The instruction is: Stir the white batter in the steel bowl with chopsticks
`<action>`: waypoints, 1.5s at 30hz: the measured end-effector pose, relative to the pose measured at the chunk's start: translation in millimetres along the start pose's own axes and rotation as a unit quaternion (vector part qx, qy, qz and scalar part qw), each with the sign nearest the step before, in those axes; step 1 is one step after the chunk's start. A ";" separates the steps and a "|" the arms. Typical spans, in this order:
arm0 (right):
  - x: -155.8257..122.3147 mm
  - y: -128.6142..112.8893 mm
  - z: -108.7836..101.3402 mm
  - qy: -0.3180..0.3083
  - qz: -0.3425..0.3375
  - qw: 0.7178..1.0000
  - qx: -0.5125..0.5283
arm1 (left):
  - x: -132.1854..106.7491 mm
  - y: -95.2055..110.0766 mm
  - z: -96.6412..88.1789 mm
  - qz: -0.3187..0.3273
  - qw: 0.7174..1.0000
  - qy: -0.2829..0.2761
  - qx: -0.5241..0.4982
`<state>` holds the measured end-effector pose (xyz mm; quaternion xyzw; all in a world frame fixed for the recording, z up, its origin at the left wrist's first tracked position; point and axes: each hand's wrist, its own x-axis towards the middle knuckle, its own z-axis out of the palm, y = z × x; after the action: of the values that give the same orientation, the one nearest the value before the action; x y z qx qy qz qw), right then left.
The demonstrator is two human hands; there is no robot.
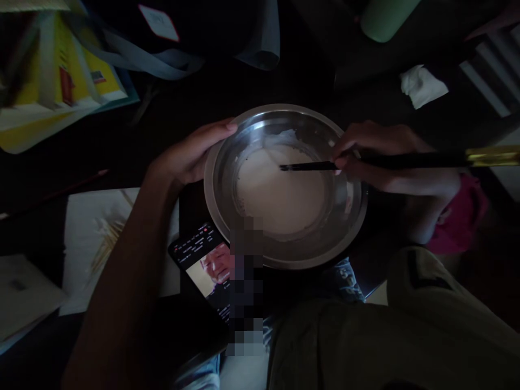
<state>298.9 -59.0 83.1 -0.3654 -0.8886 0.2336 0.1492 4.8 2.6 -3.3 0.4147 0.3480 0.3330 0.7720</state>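
A stainless steel bowl (219,211) sits low in front of me, holding a pale, flat layer (284,195); in this dim light I cannot tell whether it is liquid or powder. Round the bowl's left side curls my left hand (195,149), its thumb on the rim and the other fingers hidden beneath. My right hand (365,151) reaches over the right rim, pinching dark chopsticks (309,167) with gold-coloured upper ends. Their tips point left, over or at the pale layer; contact is unclear.
A lit phone (207,260) lies by the bowl's lower left. Farther left are toothpick-like sticks (106,244) on white paper (79,216), a pencil-like stick (81,187) and yellow books (65,70). Crumpled tissue (422,86) and a green container (385,21) stand right.
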 end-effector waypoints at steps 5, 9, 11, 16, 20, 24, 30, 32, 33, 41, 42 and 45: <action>2.4 3.0 -2.2 -0.140 -0.084 0.983 0.078 | -0.1 0.9 1.5 0.000 1.000 -0.004 0.003; 7.8 -1.7 15.9 -0.079 -0.051 0.993 0.068 | -0.4 1.4 1.3 -0.003 1.000 -0.004 0.006; 5.4 -2.6 13.3 -0.029 -0.008 0.999 0.023 | -0.5 0.9 0.1 -0.006 1.000 0.002 0.009; -3.8 1.5 -14.3 -0.069 -0.014 0.997 -0.012 | 0.3 -0.3 -1.7 -0.003 1.000 -0.002 -0.002; 2.2 0.3 -3.9 -0.152 -0.093 0.982 0.066 | 1.0 0.0 0.0 -0.009 1.000 0.009 -0.011; 6.5 -2.6 14.5 -0.064 -0.040 0.996 0.037 | 0.6 0.0 0.1 -0.010 1.000 0.009 0.000; -2.5 2.5 -10.7 -0.055 -0.009 0.998 -0.019 | 0.0 -0.1 -1.1 -0.003 1.000 -0.006 -0.005; -0.7 2.5 -11.1 -0.110 -0.058 0.992 0.024 | 0.2 0.1 -0.7 -0.007 1.000 -0.002 -0.006; 1.3 2.0 -7.7 -0.127 -0.078 0.988 0.045 | 0.3 0.1 -0.6 -0.008 1.000 -0.001 -0.007; 2.4 1.4 7.4 -0.029 -0.011 1.000 -0.006 | 1.3 -1.7 -3.0 -0.003 1.000 -0.010 -0.003; 0.2 2.0 2.0 -0.028 -0.005 1.000 -0.011 | 1.4 -1.8 -3.1 -0.003 1.000 -0.013 -0.003; -2.8 3.3 -10.0 -0.065 -0.025 0.998 0.007 | 1.6 -1.7 -2.7 -0.004 1.000 -0.007 -0.004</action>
<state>307.1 -56.0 89.6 -0.3259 -0.9037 0.2591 0.0996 3.8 4.3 -6.4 0.4126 0.3429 0.3288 0.7773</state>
